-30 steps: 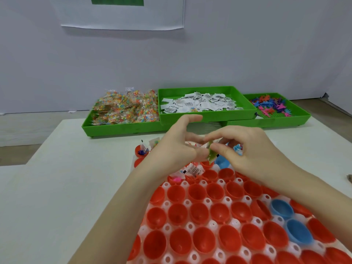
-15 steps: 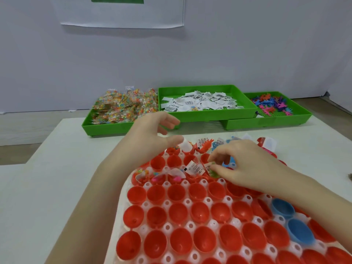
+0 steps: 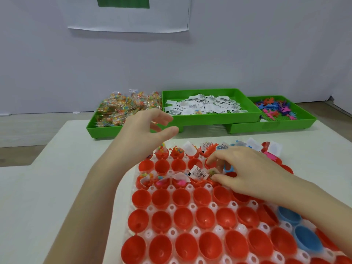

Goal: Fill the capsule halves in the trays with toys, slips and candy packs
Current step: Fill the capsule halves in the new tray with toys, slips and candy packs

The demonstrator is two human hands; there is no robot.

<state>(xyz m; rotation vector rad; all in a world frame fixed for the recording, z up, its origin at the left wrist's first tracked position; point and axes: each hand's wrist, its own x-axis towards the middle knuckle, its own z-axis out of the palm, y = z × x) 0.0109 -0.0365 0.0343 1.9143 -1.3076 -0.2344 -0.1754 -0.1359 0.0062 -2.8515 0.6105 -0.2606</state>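
Right hand: the right hand (image 3: 245, 168) lies low over the white tray (image 3: 192, 206) of capsule halves, its fingers (image 3: 213, 161) curled down and pinching a small candy pack (image 3: 213, 172) at a cup in the third row from the far end.
Left hand: the left hand (image 3: 148, 130) hangs above the tray's far left corner, fingers loosely bent and spread, holding nothing.
Tray: red capsule halves (image 3: 181, 219) fill most cups, with a few blue ones (image 3: 306, 239) at the right; the near rows hold nothing, the far rows show toys, slips and packs.
Slip: a printed slip (image 3: 198, 172) stands tilted in the cup just left of the right hand's fingertips.
Supplies: three green bins at the far edge of the table (image 3: 57, 187) hold candy packs (image 3: 123, 109) on the left, slips (image 3: 207, 106) in the middle, toys (image 3: 274, 109) on the right.
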